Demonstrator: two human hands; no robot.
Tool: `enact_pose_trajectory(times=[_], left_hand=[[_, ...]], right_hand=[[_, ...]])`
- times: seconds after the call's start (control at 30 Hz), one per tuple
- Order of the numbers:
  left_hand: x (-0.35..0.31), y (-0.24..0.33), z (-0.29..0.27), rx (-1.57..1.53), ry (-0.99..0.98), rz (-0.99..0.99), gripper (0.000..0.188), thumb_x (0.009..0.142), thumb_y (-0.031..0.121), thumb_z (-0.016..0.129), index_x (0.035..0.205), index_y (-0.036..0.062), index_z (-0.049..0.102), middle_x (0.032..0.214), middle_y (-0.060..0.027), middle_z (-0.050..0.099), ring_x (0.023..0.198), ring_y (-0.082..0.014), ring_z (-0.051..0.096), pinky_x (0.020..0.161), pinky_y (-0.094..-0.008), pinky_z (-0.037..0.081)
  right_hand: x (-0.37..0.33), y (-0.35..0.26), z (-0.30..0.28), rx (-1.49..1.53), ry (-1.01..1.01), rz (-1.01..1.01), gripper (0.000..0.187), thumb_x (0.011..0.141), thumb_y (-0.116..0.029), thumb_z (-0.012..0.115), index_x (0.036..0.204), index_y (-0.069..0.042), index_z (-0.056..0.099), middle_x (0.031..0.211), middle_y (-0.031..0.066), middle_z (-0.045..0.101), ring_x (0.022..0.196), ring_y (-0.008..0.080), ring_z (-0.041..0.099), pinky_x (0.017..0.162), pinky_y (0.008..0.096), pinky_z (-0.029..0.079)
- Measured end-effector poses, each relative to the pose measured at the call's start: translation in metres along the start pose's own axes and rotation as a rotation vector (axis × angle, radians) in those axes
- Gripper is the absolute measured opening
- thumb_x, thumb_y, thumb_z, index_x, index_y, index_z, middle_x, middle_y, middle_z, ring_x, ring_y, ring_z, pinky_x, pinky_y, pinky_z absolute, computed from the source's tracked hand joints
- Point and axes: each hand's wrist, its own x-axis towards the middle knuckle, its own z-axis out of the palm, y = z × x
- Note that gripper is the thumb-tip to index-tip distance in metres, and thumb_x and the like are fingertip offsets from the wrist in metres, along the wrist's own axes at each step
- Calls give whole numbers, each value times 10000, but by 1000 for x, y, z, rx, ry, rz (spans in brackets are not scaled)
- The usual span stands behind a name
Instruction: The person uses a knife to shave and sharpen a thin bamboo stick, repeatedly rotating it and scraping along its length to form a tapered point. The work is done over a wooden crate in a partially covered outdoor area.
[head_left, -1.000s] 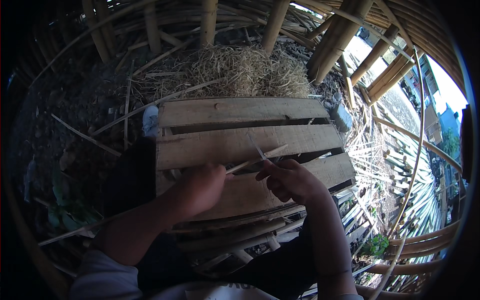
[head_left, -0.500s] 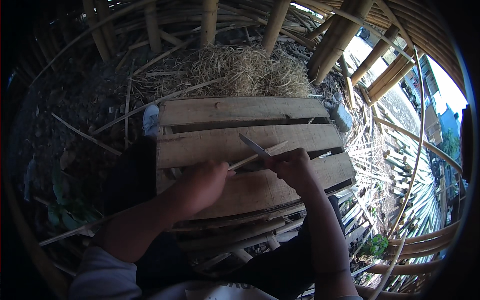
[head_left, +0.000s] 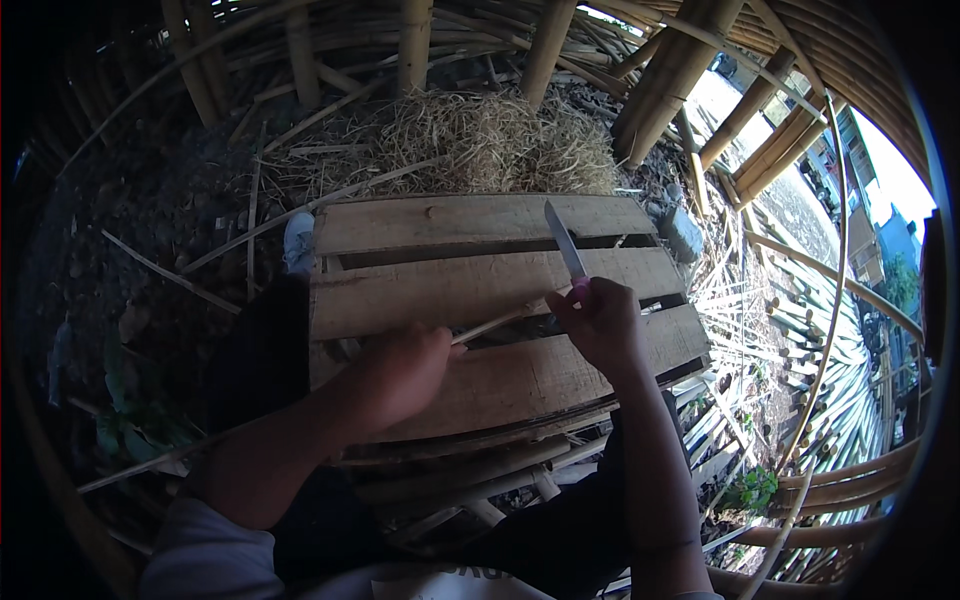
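My left hand (head_left: 405,370) is closed round a thin bamboo strip (head_left: 490,326). One end of the strip points right, over the slatted wooden crate (head_left: 430,285), toward my other hand; a long thin length trails out behind my left forearm at the lower left. My right hand (head_left: 608,325) grips a knife (head_left: 566,245) by its pink handle. The blade stands up and away from me, tilted a little left, with its tip over the far slats. The strip's right end lies close to my right fingers; whether they touch it I cannot tell.
A heap of pale shavings (head_left: 490,140) lies beyond the crate. Bamboo posts (head_left: 415,45) stand behind it. Many cut bamboo poles (head_left: 835,390) are spread over the ground at the right. A grey stone-like block (head_left: 684,236) sits by the crate's right corner.
The knife has turned from pointing far left to pointing mostly upward, and its blade has come off the bamboo strip. My right hand has shifted slightly right; my left hand is almost still.
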Motion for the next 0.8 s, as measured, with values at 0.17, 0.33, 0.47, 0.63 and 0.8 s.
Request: enact_pose_trajectory(times=[0.17, 0.33, 0.47, 0.63, 0.8], left_hand=[[-1, -2, 0, 10, -26, -39, 388, 1065, 275, 522, 878, -46, 635, 800, -266, 687, 812, -418, 718, 734, -494, 563], [0, 0, -5, -25, -59, -105, 384, 1058, 269, 533, 881, -55, 641, 829, -281, 685, 842, -431, 710, 758, -505, 558], [0, -2, 0, 6, -22, -60, 389, 1052, 276, 542, 881, -58, 641, 840, -291, 683, 842, -438, 707, 753, -513, 556], [-1, 0, -5, 0, -44, -95, 385, 1051, 277, 544, 878, -53, 639, 836, -292, 682, 832, -439, 706, 747, -516, 556], [0, 1, -6, -12, -55, -91, 375, 1048, 282, 549, 909, -51, 649, 840, -290, 686, 837, -447, 707, 741, -509, 559]], right_hand=[[-3, 6, 5, 134, -216, -126, 312, 952, -254, 683, 833, 34, 671, 634, 186, 629, 607, 326, 667, 608, 412, 504], [-25, -8, 9, -31, -219, -281, 248, 995, -175, 612, 866, 29, 669, 703, 218, 652, 647, 392, 665, 615, 448, 506], [-36, -23, 28, -196, -132, -308, 313, 1014, -263, 566, 843, -12, 642, 636, 216, 632, 613, 436, 653, 566, 508, 516], [-27, -24, 35, -327, 95, -292, 447, 1011, -345, 567, 674, -56, 609, 553, 195, 594, 539, 427, 637, 510, 511, 512], [-21, 2, 35, -399, 73, -393, 406, 979, -331, 659, 704, -33, 641, 638, 235, 636, 604, 421, 665, 525, 511, 509]])
